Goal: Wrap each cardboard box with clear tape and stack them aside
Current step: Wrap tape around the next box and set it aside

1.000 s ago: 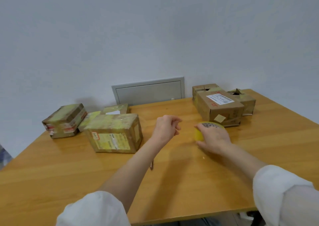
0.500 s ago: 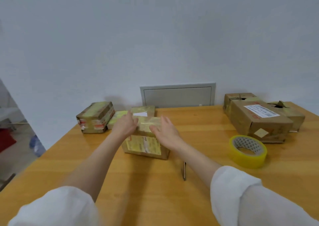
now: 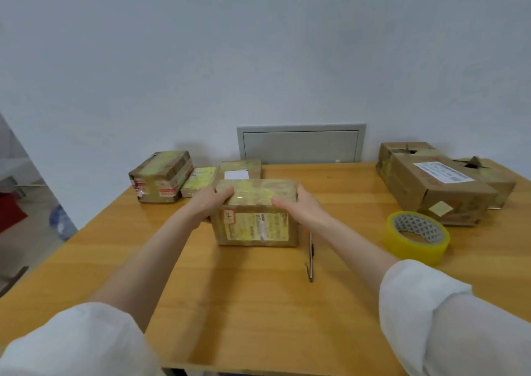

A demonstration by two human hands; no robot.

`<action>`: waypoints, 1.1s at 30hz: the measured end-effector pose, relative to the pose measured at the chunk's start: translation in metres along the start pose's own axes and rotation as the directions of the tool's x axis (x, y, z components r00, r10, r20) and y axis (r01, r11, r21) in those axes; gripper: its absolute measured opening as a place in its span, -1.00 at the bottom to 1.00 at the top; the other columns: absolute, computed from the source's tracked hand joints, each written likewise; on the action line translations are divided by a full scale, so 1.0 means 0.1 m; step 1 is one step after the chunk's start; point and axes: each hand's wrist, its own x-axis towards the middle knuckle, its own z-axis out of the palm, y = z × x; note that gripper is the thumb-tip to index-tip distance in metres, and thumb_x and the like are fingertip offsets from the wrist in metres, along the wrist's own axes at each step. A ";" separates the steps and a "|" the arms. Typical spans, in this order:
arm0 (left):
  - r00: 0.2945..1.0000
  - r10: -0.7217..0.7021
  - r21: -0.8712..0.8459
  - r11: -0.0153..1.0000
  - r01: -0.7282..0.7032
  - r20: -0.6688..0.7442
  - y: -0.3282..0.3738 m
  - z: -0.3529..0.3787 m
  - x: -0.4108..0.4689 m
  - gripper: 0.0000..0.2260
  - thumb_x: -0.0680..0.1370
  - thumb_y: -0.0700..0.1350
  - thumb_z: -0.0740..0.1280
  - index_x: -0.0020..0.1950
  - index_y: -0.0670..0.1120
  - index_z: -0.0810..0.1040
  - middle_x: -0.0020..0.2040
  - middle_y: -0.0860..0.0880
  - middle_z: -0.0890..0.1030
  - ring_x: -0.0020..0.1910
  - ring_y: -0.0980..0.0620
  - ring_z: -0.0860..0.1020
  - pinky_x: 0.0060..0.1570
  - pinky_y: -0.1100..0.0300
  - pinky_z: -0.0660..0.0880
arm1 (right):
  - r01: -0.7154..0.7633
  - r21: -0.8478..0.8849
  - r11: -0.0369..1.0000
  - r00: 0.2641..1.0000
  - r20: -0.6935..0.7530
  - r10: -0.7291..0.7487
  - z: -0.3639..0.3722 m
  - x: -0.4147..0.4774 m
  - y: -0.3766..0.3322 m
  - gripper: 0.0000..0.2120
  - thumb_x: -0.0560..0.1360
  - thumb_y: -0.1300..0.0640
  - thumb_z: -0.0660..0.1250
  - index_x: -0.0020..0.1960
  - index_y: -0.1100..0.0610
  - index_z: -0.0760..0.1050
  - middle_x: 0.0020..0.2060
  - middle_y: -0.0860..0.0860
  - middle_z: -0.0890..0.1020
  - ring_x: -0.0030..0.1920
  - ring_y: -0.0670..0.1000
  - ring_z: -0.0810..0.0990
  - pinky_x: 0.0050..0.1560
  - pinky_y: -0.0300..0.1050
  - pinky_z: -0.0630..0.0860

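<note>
Cardboard box (image 3: 255, 212): counter (image 3: 258, 304) centre, long axis left-right | wrapped boxes (image 3: 161, 176): near, behind-left, the likely stacking side | left grip (image 3: 211, 203): clasps the box's left end, nearer that group | right grip (image 3: 298, 206): clasps its right end | tape roll (image 3: 416, 236): lies free, right | change: 0.5 s ago both grips lay on the top face.

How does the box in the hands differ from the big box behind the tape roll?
The held box has glossy yellowish tape over its top; the big box shows mostly bare cardboard. The held box's label faces front; the big box's white label lies on top. Left hand and right hand grip the held box; the big box stands untouched. Both are cardboard.
</note>
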 end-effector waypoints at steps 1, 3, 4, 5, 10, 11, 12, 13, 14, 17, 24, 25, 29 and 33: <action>1.000 0.012 0.001 1.000 -0.012 0.009 0.02 0.05 -0.05 -0.61 0.60 0.15 0.17 0.15 -0.17 0.47 0.01 -0.15 0.63 -0.03 -0.08 0.62 -0.03 0.02 0.59 | 0.005 -0.016 1.000 1.000 -0.006 -0.005 -0.05 -0.04 0.02 -0.19 0.48 -0.10 0.40 0.54 0.15 0.06 0.37 0.05 0.45 0.30 0.07 0.48 0.29 -0.04 0.43; 0.999 0.031 -0.002 1.000 -0.031 0.030 0.09 0.16 -0.14 -0.62 0.61 0.13 0.16 0.14 -0.18 0.48 -0.01 -0.14 0.65 -0.04 -0.07 0.63 -0.03 0.03 0.59 | -0.012 -0.046 0.999 1.000 -0.025 0.010 -0.19 -0.10 0.09 -0.22 0.48 -0.10 0.39 0.53 0.17 0.11 0.37 0.06 0.44 0.32 0.09 0.46 0.31 0.01 0.42; 0.998 0.040 -0.005 0.999 -0.040 0.041 0.13 0.22 -0.18 -0.62 0.62 0.12 0.15 0.13 -0.19 0.48 -0.02 -0.14 0.65 -0.04 -0.07 0.63 -0.04 0.03 0.60 | -0.022 -0.056 0.998 0.999 -0.040 0.020 -0.27 -0.13 0.11 -0.22 0.47 -0.12 0.39 0.52 0.17 0.14 0.38 0.06 0.44 0.33 0.10 0.45 0.33 0.06 0.41; 0.998 0.049 -0.013 0.999 -0.048 0.050 0.17 0.29 -0.22 -0.61 0.62 0.11 0.14 0.14 -0.21 0.48 -0.01 -0.15 0.64 -0.04 -0.07 0.63 -0.03 0.02 0.60 | -0.024 -0.060 0.998 0.998 -0.062 0.021 -0.35 -0.17 0.13 -0.22 0.45 -0.14 0.40 0.51 0.17 0.17 0.38 0.06 0.43 0.33 0.11 0.44 0.33 0.09 0.41; 0.993 0.100 0.052 0.994 -0.097 -0.061 0.29 0.68 -0.33 -0.56 0.65 0.11 0.03 0.25 -0.22 0.41 0.16 -0.19 0.56 0.11 -0.20 0.54 0.14 -0.09 0.50 | -0.044 -0.103 0.994 0.990 -0.139 0.029 -0.59 -0.32 0.23 -0.21 0.50 -0.13 0.32 0.56 0.16 0.04 0.47 0.11 0.31 0.44 0.17 0.31 0.41 0.16 0.30; 0.985 0.115 0.104 0.989 -0.103 -0.124 0.29 0.73 -0.34 -0.57 0.65 0.10 0.00 0.29 -0.19 0.39 0.18 -0.20 0.54 0.14 -0.22 0.51 0.16 -0.09 0.47 | -0.035 -0.147 0.988 0.991 -0.136 0.015 -0.60 -0.33 0.26 -0.19 0.52 -0.16 0.28 0.57 0.17 -0.03 0.50 0.12 0.26 0.47 0.18 0.26 0.43 0.16 0.26; 0.973 0.148 0.160 0.980 -0.120 -0.175 0.29 0.76 -0.35 -0.58 0.65 0.09 -0.02 0.31 -0.17 0.37 0.21 -0.20 0.53 0.15 -0.22 0.50 0.16 -0.08 0.45 | -0.034 -0.221 0.975 0.992 -0.122 0.007 -0.62 -0.35 0.27 -0.18 0.53 -0.20 0.25 0.57 0.17 -0.04 0.50 0.13 0.25 0.47 0.19 0.24 0.43 0.15 0.25; 0.957 0.203 0.231 0.961 -0.154 -0.208 0.28 0.78 -0.36 -0.60 0.66 0.06 -0.03 0.34 -0.15 0.35 0.25 -0.19 0.52 0.17 -0.22 0.49 0.16 -0.08 0.45 | -0.035 -0.322 0.946 0.995 -0.102 0.002 -0.65 -0.35 0.25 -0.17 0.52 -0.26 0.22 0.57 0.18 -0.02 0.50 0.14 0.26 0.46 0.19 0.26 0.41 0.13 0.28; 0.935 0.279 0.317 0.927 -0.202 -0.219 0.30 0.78 -0.38 -0.61 0.67 0.03 -0.03 0.39 -0.14 0.32 0.33 -0.17 0.46 0.24 -0.19 0.46 0.19 -0.08 0.44 | -0.040 -0.441 0.897 0.996 -0.087 0.001 -0.70 -0.37 0.20 -0.16 0.51 -0.31 0.19 0.56 0.18 0.03 0.49 0.14 0.28 0.44 0.20 0.30 0.38 0.12 0.32; 0.849 0.510 0.516 0.769 -0.378 -0.137 0.44 0.75 -0.43 -0.57 0.68 -0.06 -0.01 0.55 -0.12 0.12 0.55 -0.04 0.15 0.52 -0.03 0.13 0.44 0.01 0.17 | 0.078 -0.742 0.666 0.988 -0.033 -0.153 -0.81 -0.37 -0.04 -0.08 0.45 -0.36 0.24 0.58 0.10 -0.05 0.55 0.08 0.13 0.50 0.14 0.19 0.41 0.12 0.29; 0.866 0.474 0.743 0.520 -0.421 0.159 0.48 0.89 -0.40 -0.53 0.67 0.04 -0.15 0.58 -0.03 -0.05 0.58 0.03 -0.06 0.55 0.05 -0.05 0.51 -0.01 -0.08 | 0.308 -0.919 0.245 0.949 0.277 -0.152 -0.49 -0.18 -0.06 -0.13 0.51 -0.09 0.27 0.58 0.10 -0.22 0.57 0.06 -0.17 0.56 0.10 -0.17 0.53 0.12 -0.11; 0.868 0.465 0.743 0.516 -0.427 0.176 0.48 0.89 -0.39 -0.53 0.67 0.05 -0.16 0.58 -0.02 -0.07 0.58 0.03 -0.07 0.55 0.05 -0.06 0.51 -0.02 -0.09 | 0.305 -0.924 0.231 0.949 0.275 -0.155 -0.48 -0.18 -0.05 -0.14 0.53 -0.08 0.26 0.57 0.10 -0.23 0.57 0.06 -0.17 0.56 0.10 -0.17 0.53 0.12 -0.11; 0.868 0.430 0.733 0.502 -0.460 0.250 0.55 0.82 -0.41 -0.53 0.67 0.05 -0.17 0.57 -0.01 -0.12 0.58 0.00 -0.12 0.55 0.02 -0.09 0.51 -0.05 -0.11 | 0.323 -0.912 0.254 0.945 0.299 -0.130 -0.51 -0.19 -0.08 -0.15 0.54 -0.05 0.26 0.57 0.06 -0.26 0.56 0.06 -0.19 0.56 0.11 -0.18 0.53 0.12 -0.13; 0.884 0.393 0.658 0.599 -0.455 0.254 0.57 0.72 -0.42 -0.52 0.68 0.07 -0.13 0.58 -0.04 -0.04 0.58 -0.07 -0.08 0.55 -0.01 -0.06 0.51 0.02 -0.08 | 0.314 -0.879 0.358 0.948 0.307 -0.079 -0.69 -0.17 -0.10 -0.12 0.49 -0.19 0.31 0.56 -0.12 -0.21 0.56 0.04 -0.18 0.55 0.15 -0.19 0.52 0.17 -0.08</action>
